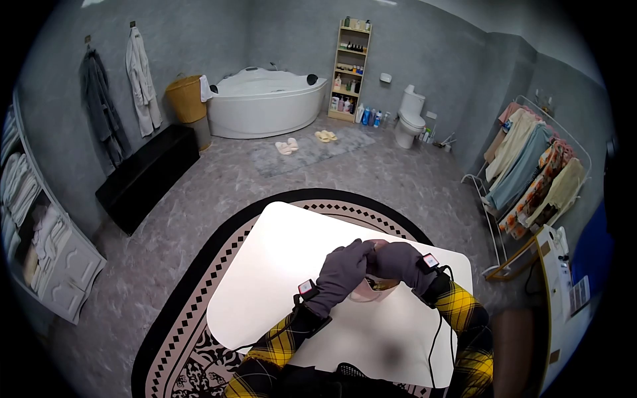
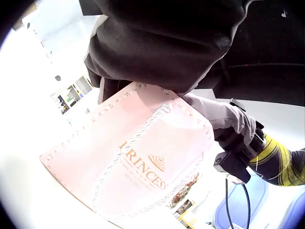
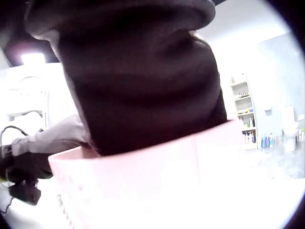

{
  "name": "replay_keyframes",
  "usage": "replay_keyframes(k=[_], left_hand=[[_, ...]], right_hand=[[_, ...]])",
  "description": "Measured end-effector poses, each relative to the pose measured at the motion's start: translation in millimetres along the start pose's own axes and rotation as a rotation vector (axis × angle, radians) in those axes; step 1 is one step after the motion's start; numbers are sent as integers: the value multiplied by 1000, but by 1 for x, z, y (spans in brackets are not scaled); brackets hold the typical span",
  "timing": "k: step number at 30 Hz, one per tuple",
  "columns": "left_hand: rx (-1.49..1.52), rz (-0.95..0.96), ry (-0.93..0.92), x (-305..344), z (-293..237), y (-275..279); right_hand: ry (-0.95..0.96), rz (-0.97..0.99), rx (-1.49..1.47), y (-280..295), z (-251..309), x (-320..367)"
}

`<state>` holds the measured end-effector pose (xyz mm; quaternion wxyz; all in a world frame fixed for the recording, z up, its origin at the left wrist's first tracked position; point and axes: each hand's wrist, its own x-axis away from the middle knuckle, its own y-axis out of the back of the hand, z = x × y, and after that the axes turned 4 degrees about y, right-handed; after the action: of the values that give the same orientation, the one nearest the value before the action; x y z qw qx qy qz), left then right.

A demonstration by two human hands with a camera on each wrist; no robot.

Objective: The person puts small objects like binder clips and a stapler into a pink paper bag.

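Observation:
A pink paper gift bag [image 1: 366, 294] with gold PRINCESS lettering stands at the table's middle. In the left wrist view the front of the bag [image 2: 102, 136] shows a white twisted rope handle and a stitched-looking border. My gloved left hand [image 1: 342, 270] grips the bag at its upper edge. Beside it my gloved right hand [image 1: 398, 264] holds the top too, the hands meeting over the opening. Seen from the right wrist, the dark glove [image 3: 147, 90] drops behind the bag's rim [image 3: 143, 155], which hides the fingertips. A dark and yellow patch shows low between my hands.
A white table [image 1: 265, 265] with rounded corners lies under the bag, on a patterned rug [image 1: 179, 318]. Cables trail from both wrist cameras. A clothes rack [image 1: 531, 172] and a wooden dressing table [image 1: 554, 292] stand at the right; a black bench [image 1: 149, 172] is at the left.

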<state>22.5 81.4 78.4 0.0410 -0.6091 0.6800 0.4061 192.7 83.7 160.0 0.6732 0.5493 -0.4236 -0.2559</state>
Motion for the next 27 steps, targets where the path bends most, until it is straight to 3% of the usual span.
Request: replay_keyframes(k=[3, 5, 6, 8, 9, 11, 12, 14, 15, 17, 18, 21, 22, 23, 25, 27], left_hand=[[19, 3, 1, -1, -3, 4], [28, 123, 99, -3, -7, 9], [26, 125, 98, -3, -6, 9], [25, 95, 78, -1, -4, 8], [24, 96, 78, 0, -3, 6], [50, -22, -13, 1, -2, 2], [51, -23, -12, 1, -2, 2], [19, -25, -12, 1, -3, 3], [21, -25, -11, 2, -2, 2], [19, -62, -14, 4, 1, -1], [18, -62, -12, 4, 0, 1], [58, 93, 121, 3, -7, 11], [45, 109, 130, 2, -11, 13], [32, 125, 138, 2, -12, 14], [33, 127, 142, 3, -10, 12], [35, 132, 142, 3, -9, 12]], right_hand=[[64, -67, -154, -20, -14, -9], [142, -167, -513, -17, -9, -7], [142, -169, -514, -14, -9, -5], [104, -6, -823, -5, -8, -1], [104, -7, -824, 0, -7, -1], [37, -12, -501, 9, -3, -2], [36, -11, -500, 11, 1, 1], [41, -3, -3, 7, 8, 8], [41, -2, -3, -23, -8, 4], [274, -354, -356, -99, -56, -8], [145, -253, 157, -53, -15, 6], [38, -204, -31, -95, -36, -13], [100, -318, -286, -105, -40, -15], [103, -318, -287, -114, -45, -18], [107, -22, 494, -76, -14, -10], [94, -13, 438, -84, -20, -13]])
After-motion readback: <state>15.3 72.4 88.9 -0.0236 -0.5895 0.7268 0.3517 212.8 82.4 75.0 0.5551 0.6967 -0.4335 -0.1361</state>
